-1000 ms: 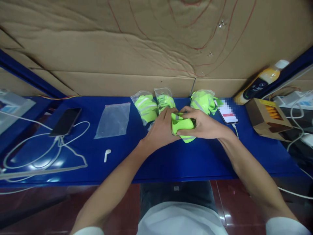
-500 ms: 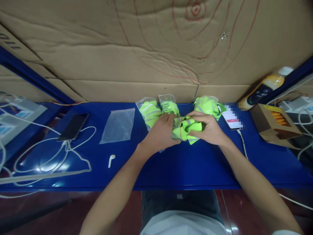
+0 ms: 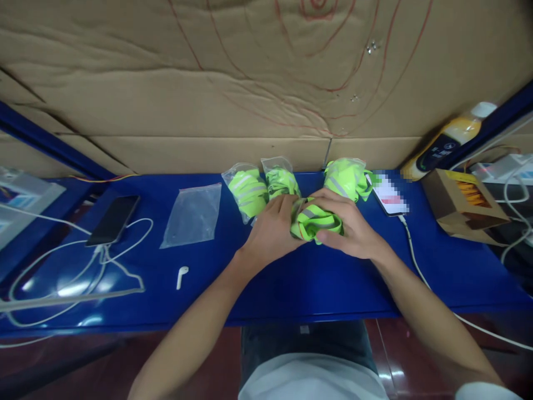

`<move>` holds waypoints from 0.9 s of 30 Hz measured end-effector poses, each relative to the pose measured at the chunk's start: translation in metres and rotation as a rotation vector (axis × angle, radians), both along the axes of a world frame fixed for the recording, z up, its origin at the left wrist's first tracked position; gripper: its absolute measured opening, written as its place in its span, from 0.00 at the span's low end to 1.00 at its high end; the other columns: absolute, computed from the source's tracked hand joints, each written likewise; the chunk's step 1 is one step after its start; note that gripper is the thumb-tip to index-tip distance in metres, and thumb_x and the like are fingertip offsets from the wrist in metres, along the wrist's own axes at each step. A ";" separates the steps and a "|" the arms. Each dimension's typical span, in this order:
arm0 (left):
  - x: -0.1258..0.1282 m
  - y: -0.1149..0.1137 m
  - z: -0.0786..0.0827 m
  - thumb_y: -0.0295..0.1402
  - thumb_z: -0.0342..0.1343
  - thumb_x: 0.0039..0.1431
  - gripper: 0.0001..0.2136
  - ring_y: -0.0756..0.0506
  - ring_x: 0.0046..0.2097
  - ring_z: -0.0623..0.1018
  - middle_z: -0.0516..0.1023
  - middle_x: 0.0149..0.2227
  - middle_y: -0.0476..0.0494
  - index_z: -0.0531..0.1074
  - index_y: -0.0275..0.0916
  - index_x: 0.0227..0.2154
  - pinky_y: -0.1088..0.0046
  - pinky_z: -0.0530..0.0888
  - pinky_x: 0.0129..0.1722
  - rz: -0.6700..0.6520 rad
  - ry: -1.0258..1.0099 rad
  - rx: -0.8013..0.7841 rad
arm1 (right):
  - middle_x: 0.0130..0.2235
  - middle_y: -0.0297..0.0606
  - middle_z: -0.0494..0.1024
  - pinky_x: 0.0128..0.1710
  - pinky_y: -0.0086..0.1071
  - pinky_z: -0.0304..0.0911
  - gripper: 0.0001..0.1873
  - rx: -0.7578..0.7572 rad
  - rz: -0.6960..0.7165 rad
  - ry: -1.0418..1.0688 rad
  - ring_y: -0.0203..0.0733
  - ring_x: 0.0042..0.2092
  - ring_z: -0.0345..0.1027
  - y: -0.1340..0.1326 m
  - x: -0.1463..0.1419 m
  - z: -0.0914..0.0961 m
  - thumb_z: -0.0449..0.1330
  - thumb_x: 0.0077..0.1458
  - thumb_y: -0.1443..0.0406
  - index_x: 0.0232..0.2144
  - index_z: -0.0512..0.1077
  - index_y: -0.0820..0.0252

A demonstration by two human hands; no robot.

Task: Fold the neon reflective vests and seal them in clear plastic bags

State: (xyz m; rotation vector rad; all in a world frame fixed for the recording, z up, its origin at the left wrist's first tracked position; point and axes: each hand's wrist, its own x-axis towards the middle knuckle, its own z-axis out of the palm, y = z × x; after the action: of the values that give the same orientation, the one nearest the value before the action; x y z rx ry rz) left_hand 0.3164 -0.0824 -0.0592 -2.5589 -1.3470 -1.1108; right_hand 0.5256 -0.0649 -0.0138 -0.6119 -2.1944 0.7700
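Note:
Between my hands is a bunched neon-green reflective vest (image 3: pixel 317 222) with silver strips, its left end inside a clear plastic bag. My left hand (image 3: pixel 277 225) is closed around that bagged end, with most of the bag hidden behind the fingers. From the right, my right hand (image 3: pixel 350 222) grips the loose folds, thumb at the front and fingers over the top. Just behind the hands lie a bagged green bundle (image 3: pixel 249 194) and a second bagged bundle (image 3: pixel 282 180). A third green bundle (image 3: pixel 346 176) in clear plastic sits beyond my right hand.
A flat clear zip bag (image 3: pixel 192 215) and a white earbud (image 3: pixel 182 276) lie left on the blue table (image 3: pixel 316 289). Farther left is a dark phone (image 3: pixel 113 220) with white cables. On the right are a lit phone (image 3: pixel 389 194), a juice bottle (image 3: pixel 447 143) and an open cardboard box (image 3: pixel 462 208).
The loose vest folds have been gathered into a rounder, tighter bunch at the bag's mouth, and the strip hanging below is tucked up. The view has shifted slightly.

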 end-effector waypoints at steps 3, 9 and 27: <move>0.000 0.000 0.001 0.38 0.64 0.60 0.24 0.31 0.50 0.81 0.77 0.46 0.34 0.64 0.37 0.55 0.52 0.81 0.49 0.010 0.023 0.017 | 0.42 0.41 0.79 0.45 0.39 0.69 0.11 0.031 -0.188 0.079 0.44 0.42 0.74 -0.001 -0.007 -0.008 0.65 0.65 0.56 0.42 0.79 0.56; 0.003 -0.002 0.001 0.40 0.72 0.52 0.31 0.30 0.53 0.80 0.77 0.48 0.35 0.62 0.39 0.54 0.50 0.80 0.52 0.016 -0.074 0.002 | 0.37 0.39 0.81 0.41 0.37 0.69 0.07 0.131 -0.353 0.042 0.43 0.39 0.75 -0.003 -0.011 -0.015 0.61 0.69 0.60 0.39 0.77 0.56; 0.009 -0.006 -0.002 0.32 0.64 0.56 0.21 0.33 0.45 0.80 0.76 0.42 0.36 0.63 0.38 0.50 0.55 0.80 0.45 -0.017 0.082 0.079 | 0.36 0.40 0.79 0.41 0.37 0.71 0.11 0.248 -0.302 -0.093 0.44 0.39 0.76 0.004 -0.011 -0.028 0.54 0.73 0.61 0.37 0.71 0.55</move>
State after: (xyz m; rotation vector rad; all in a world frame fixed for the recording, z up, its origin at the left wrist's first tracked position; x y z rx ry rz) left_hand 0.3250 -0.0883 -0.0607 -2.5343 -1.2399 -1.0285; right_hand 0.5147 -0.0614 -0.0416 -0.8393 -2.1682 0.3124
